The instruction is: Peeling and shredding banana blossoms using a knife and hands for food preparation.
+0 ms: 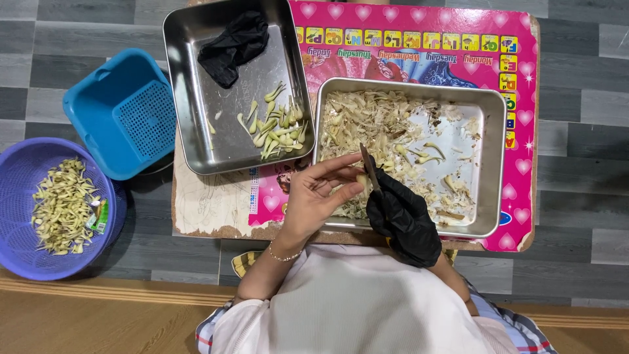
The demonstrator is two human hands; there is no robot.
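Observation:
My bare left hand pinches a small pale vegetable piece between thumb and fingers, over the near left corner of a steel tray full of pale peelings and scraps. My right hand, in a black glove, grips a small knife whose blade points up against that piece. A second steel tray to the left holds several peeled yellow-green pieces and a loose black glove.
Both trays rest on a low pink printed board over a grey plank floor. A blue square basket and a purple round basket with yellow-green pieces sit at the left. A wooden strip runs along the bottom.

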